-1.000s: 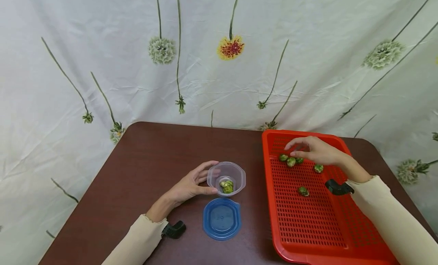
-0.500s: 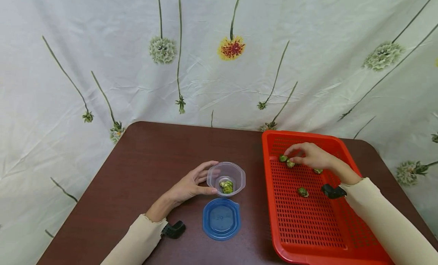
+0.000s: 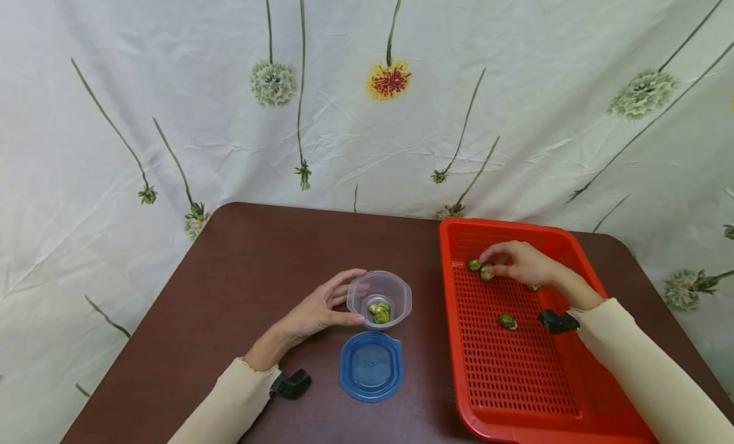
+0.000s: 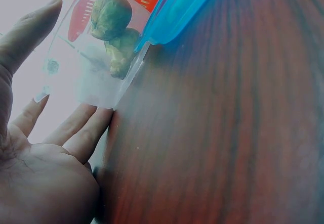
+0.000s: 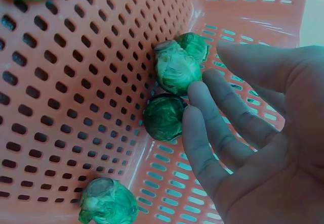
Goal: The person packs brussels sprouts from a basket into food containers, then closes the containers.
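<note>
My left hand (image 3: 321,309) holds a clear plastic container (image 3: 390,288) from its left side, the thumb on the near side and the fingers behind. Two Brussels sprouts (image 4: 111,16) lie inside it. Directly in front of the container, a blue lid (image 3: 371,367) lies on the table. My right hand (image 3: 522,264) reaches into the red basket (image 3: 449,329), thumb and fingers apart around a Brussels sprout (image 5: 177,70). In the right wrist view its fingertips are at this sprout and a darker one (image 5: 164,117); whether they touch cannot be told.
Another sprout (image 3: 507,322) lies on the basket's perforated floor, and one (image 3: 533,287) is partly hidden under my right wrist. The basket's raised walls surround them. A dark brown table (image 3: 269,253) carries everything, with a flower-printed cloth (image 3: 344,132) hanging behind.
My right hand has come down and a little nearer to the body, onto the sprouts at the basket's far left corner. My left hand, container and lid stay put.
</note>
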The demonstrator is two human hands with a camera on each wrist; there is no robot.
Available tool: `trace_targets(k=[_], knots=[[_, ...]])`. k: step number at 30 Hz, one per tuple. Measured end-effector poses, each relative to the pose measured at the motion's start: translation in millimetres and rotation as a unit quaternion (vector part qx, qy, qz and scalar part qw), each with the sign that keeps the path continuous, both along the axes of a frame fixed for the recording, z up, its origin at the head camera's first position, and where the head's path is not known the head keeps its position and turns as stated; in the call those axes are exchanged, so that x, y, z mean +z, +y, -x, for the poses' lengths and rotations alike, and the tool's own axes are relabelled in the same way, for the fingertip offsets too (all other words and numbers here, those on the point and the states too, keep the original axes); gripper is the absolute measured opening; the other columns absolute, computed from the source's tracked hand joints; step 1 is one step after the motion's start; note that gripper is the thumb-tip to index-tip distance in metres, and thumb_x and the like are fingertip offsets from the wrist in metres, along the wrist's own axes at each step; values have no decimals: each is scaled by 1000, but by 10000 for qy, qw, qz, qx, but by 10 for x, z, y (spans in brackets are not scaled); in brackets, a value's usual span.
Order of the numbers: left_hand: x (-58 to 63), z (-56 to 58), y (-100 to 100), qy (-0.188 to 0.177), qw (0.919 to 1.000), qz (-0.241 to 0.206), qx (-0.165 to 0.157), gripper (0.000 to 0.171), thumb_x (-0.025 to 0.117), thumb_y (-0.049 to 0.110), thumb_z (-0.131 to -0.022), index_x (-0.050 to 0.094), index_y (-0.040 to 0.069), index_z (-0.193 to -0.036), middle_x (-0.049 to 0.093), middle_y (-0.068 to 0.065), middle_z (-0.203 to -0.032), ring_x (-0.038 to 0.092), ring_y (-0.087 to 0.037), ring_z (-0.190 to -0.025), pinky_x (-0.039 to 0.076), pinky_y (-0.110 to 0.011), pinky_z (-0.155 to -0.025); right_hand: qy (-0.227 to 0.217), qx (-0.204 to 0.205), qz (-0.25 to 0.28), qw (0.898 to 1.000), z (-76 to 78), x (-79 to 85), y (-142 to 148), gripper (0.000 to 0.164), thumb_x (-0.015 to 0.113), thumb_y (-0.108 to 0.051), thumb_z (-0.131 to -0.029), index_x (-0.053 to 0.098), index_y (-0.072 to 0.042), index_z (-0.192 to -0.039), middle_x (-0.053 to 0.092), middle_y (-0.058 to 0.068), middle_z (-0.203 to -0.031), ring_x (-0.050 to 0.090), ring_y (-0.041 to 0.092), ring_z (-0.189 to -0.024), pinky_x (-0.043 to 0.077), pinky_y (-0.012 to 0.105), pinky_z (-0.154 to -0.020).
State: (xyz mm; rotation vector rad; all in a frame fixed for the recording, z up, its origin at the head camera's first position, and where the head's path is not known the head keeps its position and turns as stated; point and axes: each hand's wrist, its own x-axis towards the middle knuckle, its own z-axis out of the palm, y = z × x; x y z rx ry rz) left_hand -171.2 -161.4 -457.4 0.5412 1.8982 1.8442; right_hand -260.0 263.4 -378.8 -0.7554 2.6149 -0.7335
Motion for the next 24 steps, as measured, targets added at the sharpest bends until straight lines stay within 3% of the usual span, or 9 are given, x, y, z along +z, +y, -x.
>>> trace_targets(k=[9,24], knots=[[-3,8,3,55,10000,2,6,86,81,13,-85,32,20,-155,42,-17,-156,36,-36,-147,50,-28,-98,123,2,-34,9999,15,-46,21,21,66,-7,-96,69,-2,-116,71,14,-113,69,20,-92,48,30,-70],[-5,2,-2,-16,10000,-63,14,86,81,12,-85,33,20,-155,43,-18,-155,36,-36,-147,51,-29,-97,-66,40,-84,9999,4,-71,4,22,67,-6,-95,68,-2,-117,71,14,-112,64,16,-85,43,30,-66]])
